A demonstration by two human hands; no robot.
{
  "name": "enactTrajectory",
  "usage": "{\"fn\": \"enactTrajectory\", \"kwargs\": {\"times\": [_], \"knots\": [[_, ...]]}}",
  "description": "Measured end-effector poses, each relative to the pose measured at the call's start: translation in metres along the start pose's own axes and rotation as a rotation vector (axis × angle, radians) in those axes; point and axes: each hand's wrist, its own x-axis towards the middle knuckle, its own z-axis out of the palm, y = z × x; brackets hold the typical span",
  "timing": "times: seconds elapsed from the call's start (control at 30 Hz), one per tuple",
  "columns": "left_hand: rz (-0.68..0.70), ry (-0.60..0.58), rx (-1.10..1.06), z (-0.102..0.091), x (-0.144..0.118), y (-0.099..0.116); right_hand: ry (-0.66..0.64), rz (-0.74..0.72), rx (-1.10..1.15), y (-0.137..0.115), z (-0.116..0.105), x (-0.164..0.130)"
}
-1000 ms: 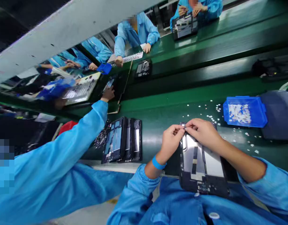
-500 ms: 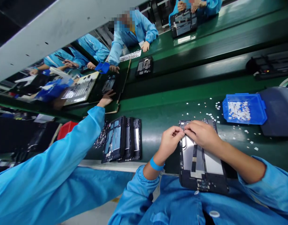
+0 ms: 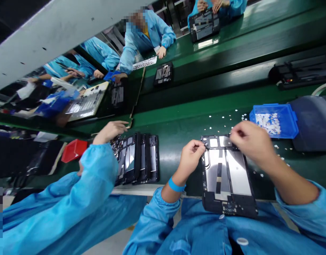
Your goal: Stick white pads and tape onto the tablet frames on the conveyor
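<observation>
An opened tablet point(image 3: 239, 170), its dark frame and silvery inner panels showing, lies before me at the bench edge, its lower end against my smock. My left hand point(image 3: 191, 157), with a blue band on the wrist, is closed in a pinch at the tablet's upper left corner. A small dark piece point(image 3: 206, 145) shows at those fingertips. Over the upper right corner, my right hand point(image 3: 254, 143) has its fingers curled and pinched together. Whatever those fingers hold, if anything, is hidden. Small white bits point(image 3: 242, 118) lie scattered beyond the tablet.
A blue tray point(image 3: 290, 122) of white bits stands at right beside a dark grey object point(image 3: 314, 120). Several tablets point(image 3: 153, 159) lean in a row at left, near a co-worker's hand point(image 3: 110, 131) and a red tray point(image 3: 75, 150). More co-workers sit across the green bench point(image 3: 179, 122).
My right hand has moved right, away from my left hand, uncovering the tablet's top. My left hand stays at the corner. The co-worker's arm at left has drawn back toward the leaning tablets.
</observation>
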Motion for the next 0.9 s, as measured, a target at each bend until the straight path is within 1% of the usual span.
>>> {"fn": "enactTrajectory", "kwargs": {"times": [0.03, 0.07, 0.1, 0.17, 0.23, 0.3, 0.37, 0.47, 0.57, 0.8, 0.87, 0.9], "knots": [[-0.013, 0.009, -0.02, 0.001, 0.002, -0.001, 0.033, 0.004, -0.029, 0.003, -0.006, 0.0], [-0.022, 0.016, -0.029, 0.002, 0.003, -0.001, 0.043, -0.028, -0.043, 0.004, -0.009, -0.001], [-0.025, 0.021, -0.03, 0.003, 0.003, 0.0, 0.025, -0.085, -0.038, 0.002, -0.008, -0.004], [-0.018, 0.027, -0.021, 0.006, 0.002, 0.002, -0.057, -0.208, 0.006, -0.007, 0.004, -0.012], [0.005, 0.028, 0.004, 0.008, 0.0, 0.005, -0.115, -0.252, 0.043, -0.017, 0.023, -0.02], [0.049, 0.025, 0.054, 0.01, -0.003, 0.008, -0.124, -0.221, 0.062, -0.023, 0.04, -0.025], [0.108, 0.02, 0.121, 0.011, -0.005, 0.01, -0.12, -0.189, 0.076, -0.025, 0.048, -0.026], [0.192, 0.021, 0.195, 0.012, -0.007, 0.012, -0.105, -0.155, 0.067, -0.024, 0.047, -0.024], [0.231, 0.039, 0.227, 0.012, -0.007, 0.014, -0.084, -0.118, 0.049, -0.025, 0.043, -0.023], [0.199, 0.003, 0.218, 0.007, -0.005, 0.014, -0.146, -0.092, 0.114, -0.035, 0.05, -0.015], [0.143, 0.007, 0.181, 0.005, -0.003, 0.01, -0.15, -0.071, 0.138, -0.03, 0.044, -0.008], [0.101, 0.016, 0.148, 0.004, -0.001, 0.008, -0.14, -0.051, 0.144, -0.023, 0.036, -0.005]]}}
